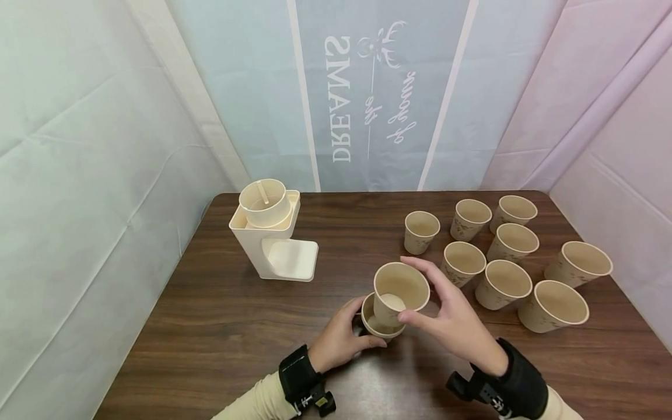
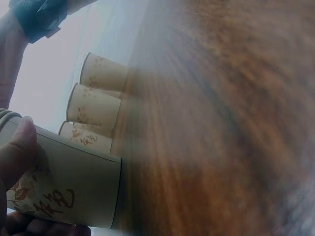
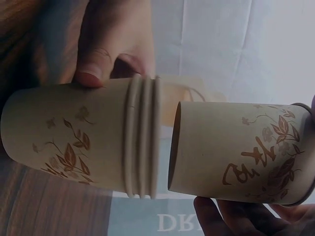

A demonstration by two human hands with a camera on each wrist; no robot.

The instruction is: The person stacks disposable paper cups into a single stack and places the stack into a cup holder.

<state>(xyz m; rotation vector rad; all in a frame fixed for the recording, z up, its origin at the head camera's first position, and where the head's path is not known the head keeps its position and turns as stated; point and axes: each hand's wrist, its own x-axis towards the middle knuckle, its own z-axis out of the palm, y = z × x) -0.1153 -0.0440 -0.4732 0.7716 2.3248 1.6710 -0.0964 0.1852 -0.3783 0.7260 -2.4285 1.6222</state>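
Observation:
My left hand (image 1: 338, 338) grips a short stack of paper cups (image 3: 83, 137) that stands upright on the table. Three rims show at the top of this stack in the right wrist view. Just above it, my right hand (image 1: 454, 324) holds a single paper cup (image 3: 236, 150) by its sides near the rim. This upper cup's base is level with the stack's mouth but a small gap parts them in the right wrist view. Brown leaf prints and lettering mark the beige cups. In the left wrist view, the left thumb (image 2: 19, 150) lies against the stack's side.
Several more paper cups (image 1: 506, 284) stand upright on the right side of the brown wooden table (image 1: 220, 344). At the back left is a cream-coloured stand (image 1: 252, 251) with a round cup-like container (image 1: 265, 204) on top. Cloth walls (image 1: 378, 169) enclose the table.

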